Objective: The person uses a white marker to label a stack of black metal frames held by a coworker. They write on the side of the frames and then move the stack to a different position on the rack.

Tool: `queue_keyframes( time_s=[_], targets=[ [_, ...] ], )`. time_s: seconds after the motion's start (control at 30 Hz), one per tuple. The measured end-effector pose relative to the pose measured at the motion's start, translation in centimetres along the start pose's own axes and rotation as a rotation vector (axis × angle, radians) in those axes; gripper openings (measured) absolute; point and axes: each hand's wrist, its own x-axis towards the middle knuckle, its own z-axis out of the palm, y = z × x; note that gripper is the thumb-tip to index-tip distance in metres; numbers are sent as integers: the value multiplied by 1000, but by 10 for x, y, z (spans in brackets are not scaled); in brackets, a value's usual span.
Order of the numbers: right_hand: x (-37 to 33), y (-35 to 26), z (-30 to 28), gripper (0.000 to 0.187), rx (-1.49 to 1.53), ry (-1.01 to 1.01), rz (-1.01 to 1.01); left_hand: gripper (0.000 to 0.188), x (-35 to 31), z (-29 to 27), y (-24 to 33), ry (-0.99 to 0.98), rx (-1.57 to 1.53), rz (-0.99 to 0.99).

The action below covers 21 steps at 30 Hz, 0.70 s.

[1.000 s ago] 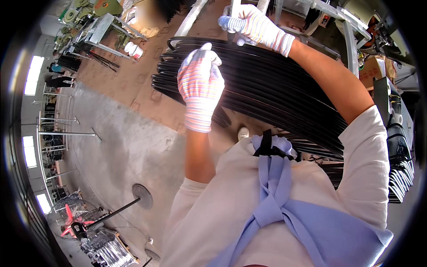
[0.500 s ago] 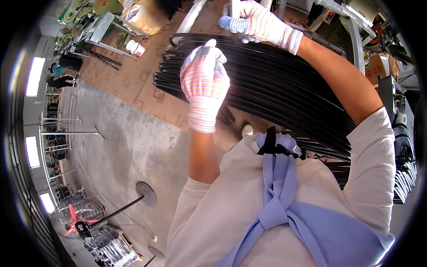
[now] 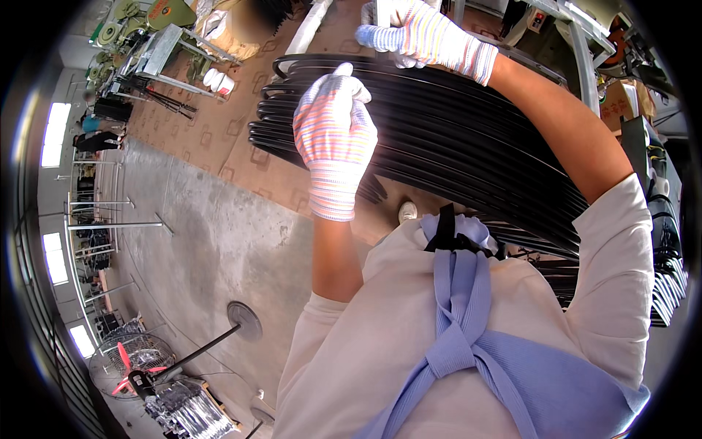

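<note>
A thick bundle of black bent tubes (image 3: 453, 139) lies across in front of me, its rounded ends stacked at the left. Over those ends is my left hand (image 3: 336, 124), in a striped knit glove, with its fingers curled in. Whatever it may be holding is hidden. At the far side of the bundle, my right hand (image 3: 428, 36), gloved the same way, has its fingers closed around a pale metal post (image 3: 382, 18). The top of this hand is cut off by the picture's upper edge.
Brown sheeting (image 3: 219, 135) covers the floor beside the bundle. At far left stand a metal bench (image 3: 164, 55) and white buckets (image 3: 219, 80). A floor fan (image 3: 131, 369) with red blades is at lower left. A cardboard box (image 3: 618, 102) sits at right. Another person (image 3: 99, 139) is far off.
My view has shifted very slightly. Both hands keep almost the same place and the same grip, and the tubes lie as before.
</note>
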Motion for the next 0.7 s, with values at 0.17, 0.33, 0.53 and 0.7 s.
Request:
queue_keyframes(
  time_s=[0.17, 0.33, 0.53, 0.7],
  targets=[
    [1, 1, -1, 34, 16, -19, 1, 31, 1, 1, -1, 18, 14, 18],
    [-2, -3, 1, 35, -25, 17, 25, 27, 2, 2, -2, 34, 34, 42],
    [0, -1, -1, 27, 42, 60, 24, 26, 0, 3, -3, 42, 25, 49],
    [1, 11, -1, 17, 343, 18, -82, 28, 1, 0, -5, 34, -40, 36]
  ],
)
